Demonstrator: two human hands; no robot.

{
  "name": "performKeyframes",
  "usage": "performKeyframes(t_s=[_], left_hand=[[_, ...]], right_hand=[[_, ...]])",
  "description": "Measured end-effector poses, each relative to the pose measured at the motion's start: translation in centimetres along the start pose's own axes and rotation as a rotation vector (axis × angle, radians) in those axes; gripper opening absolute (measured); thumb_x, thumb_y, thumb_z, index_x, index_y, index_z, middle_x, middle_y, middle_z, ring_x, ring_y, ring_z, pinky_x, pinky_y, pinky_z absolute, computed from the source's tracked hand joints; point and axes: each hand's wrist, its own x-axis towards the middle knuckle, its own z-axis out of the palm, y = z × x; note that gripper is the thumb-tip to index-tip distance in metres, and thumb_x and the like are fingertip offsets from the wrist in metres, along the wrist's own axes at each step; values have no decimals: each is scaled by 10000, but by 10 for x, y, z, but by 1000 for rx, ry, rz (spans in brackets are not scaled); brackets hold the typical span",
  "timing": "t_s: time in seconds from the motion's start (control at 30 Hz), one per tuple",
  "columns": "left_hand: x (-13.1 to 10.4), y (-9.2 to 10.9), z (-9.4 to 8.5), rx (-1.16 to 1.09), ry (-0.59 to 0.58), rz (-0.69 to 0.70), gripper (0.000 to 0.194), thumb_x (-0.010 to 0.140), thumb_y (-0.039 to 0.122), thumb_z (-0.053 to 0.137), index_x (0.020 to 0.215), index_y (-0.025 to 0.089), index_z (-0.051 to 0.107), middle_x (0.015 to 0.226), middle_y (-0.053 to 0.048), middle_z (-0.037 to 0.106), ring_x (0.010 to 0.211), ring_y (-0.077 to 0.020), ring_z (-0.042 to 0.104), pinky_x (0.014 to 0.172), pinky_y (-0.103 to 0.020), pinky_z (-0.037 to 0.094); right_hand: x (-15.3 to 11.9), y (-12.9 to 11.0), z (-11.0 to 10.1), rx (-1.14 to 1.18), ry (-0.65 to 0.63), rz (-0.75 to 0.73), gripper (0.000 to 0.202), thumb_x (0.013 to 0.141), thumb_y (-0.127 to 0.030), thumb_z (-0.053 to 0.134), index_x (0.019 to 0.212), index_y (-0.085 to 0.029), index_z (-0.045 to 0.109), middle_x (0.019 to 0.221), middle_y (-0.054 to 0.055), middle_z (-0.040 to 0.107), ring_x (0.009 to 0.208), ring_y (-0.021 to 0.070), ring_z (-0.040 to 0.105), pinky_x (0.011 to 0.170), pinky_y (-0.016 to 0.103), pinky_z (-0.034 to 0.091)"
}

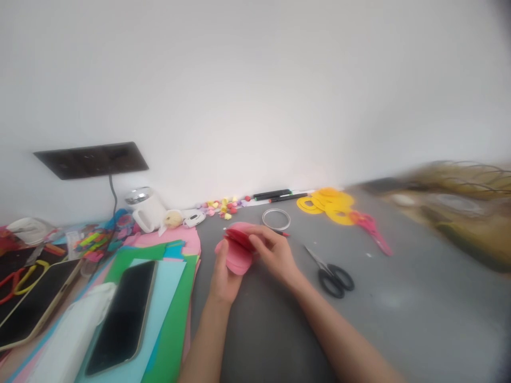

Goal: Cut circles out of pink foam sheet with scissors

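Note:
A stack of round pink paper pieces (238, 257) is held up over the grey table by both hands. My left hand (225, 277) grips its lower left side, with the thumb on the front. At the upper right edge, my right hand (276, 254) has its fingers closed on the paper, and a darker pink fold shows between the two hands. Just behind the hands lies a clear ring (276, 211), with a red-tipped pen (284, 234) beside it. Black-handled scissors (329, 274) rest to the right of my right hand, their blades pointing toward the ring.
Yellow paper rings (328, 204) and pink scissors (371, 230) lie at the back right. Black pens (275, 194) and small coloured paper pieces (223, 206) line the wall. On the left are coloured sheets (171, 314), a phone (123, 316) and a white glue gun-like device (148, 210).

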Motion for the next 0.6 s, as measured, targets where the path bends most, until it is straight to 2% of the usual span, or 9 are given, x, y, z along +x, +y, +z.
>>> performKeyframes(t_s=[0.2, 0.4, 0.6], left_hand=[[1, 0, 0, 9, -7, 17, 263, 832, 331, 573, 999, 149, 667, 1059, -91, 685, 1037, -217, 603, 967, -363, 428], [2, -1, -2, -1, 4, -13, 320, 842, 366, 556, 1066, 154, 639, 1104, -94, 669, 1055, -210, 592, 1006, -382, 394], [4, -1, -3, 10, 5, -4, 333, 836, 375, 564, 1075, 155, 638, 1104, -95, 669, 1064, -216, 588, 1011, -393, 391]], right_hand=[[1, -1, 0, 8, 9, 15, 203, 862, -255, 493, 941, -202, 672, 1011, 54, 691, 933, 197, 632, 786, 310, 508], [2, 1, 1, -6, 22, -3, 227, 867, -249, 462, 929, -195, 674, 1013, 49, 694, 938, 198, 629, 801, 303, 488], [2, -2, 0, -3, 7, 43, 229, 866, -249, 462, 937, -189, 672, 1026, 48, 691, 954, 198, 622, 809, 286, 478]])
